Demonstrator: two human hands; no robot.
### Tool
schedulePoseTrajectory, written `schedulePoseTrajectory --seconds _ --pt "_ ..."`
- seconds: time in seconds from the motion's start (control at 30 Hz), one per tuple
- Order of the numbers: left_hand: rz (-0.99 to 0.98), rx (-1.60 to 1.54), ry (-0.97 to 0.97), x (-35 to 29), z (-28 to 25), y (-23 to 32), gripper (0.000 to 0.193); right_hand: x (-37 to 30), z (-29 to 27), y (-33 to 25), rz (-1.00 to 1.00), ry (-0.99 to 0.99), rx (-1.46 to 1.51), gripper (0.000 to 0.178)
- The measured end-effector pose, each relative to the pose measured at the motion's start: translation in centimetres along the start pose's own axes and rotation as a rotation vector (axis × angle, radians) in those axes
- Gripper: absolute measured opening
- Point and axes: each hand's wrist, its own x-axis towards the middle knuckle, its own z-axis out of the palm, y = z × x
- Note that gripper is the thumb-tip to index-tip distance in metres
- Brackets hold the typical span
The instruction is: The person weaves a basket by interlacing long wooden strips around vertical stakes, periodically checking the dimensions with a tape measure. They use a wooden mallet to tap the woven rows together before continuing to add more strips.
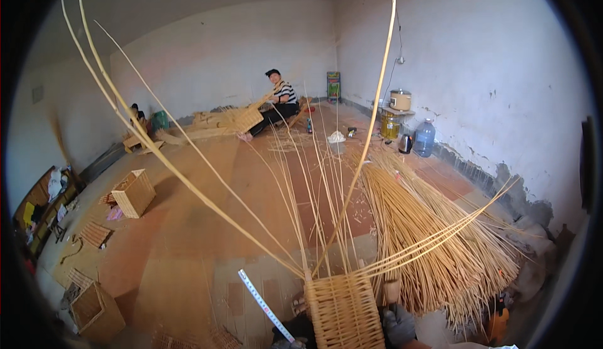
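A woven wicker panel (347, 314) stands upright at the lower middle, with long unwoven willow rods rising and fanning out from its top edge. My left hand (290, 334), dark and cut off by the lower edge, is just left of the panel. It is closed at the lower end of a white and blue tape measure (264, 305), whose blade sticks out up and to the left. Against the panel's right side, my right hand (399, 325) in a grey glove is closed round a short wooden handle (392, 291). The rest of that tool is hidden.
A big bundle of peeled rods (433, 242) spreads over the floor at right. Wicker boxes (134, 193) stand at left. Against the far wall another person (286, 98) sits with a woven piece (247, 120). A water bottle (425, 139) and kettle (405, 144) stand by the right wall.
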Motion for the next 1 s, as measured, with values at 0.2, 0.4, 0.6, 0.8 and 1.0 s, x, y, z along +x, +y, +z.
schedulePoseTrajectory --seconds 0.2,0.4,0.6,0.8,1.0 --pt "-0.208 -0.316 -0.064 0.4 -0.1 -1.1 0.027 -1.0 -0.4 0.3 -0.197 0.093 -0.432 0.010" --pt "0.000 -0.112 -0.038 0.2 -0.3 -1.4 0.029 -0.9 -0.7 -2.7 -0.216 0.078 -0.531 0.013" --pt "-0.104 -0.151 -0.057 0.3 -0.1 -1.2 0.025 -0.2 -0.8 -3.3 -0.008 -0.021 -0.264 0.025" --pt "0.014 -0.093 -0.022 0.2 0.0 -1.5 0.023 -0.4 -0.9 -3.8 0.028 -0.030 -0.254 0.020" --pt "-0.160 -0.158 -0.051 0.1 0.0 -1.8 0.022 -0.5 -0.9 -4.2 -0.032 -0.011 -0.241 0.020"
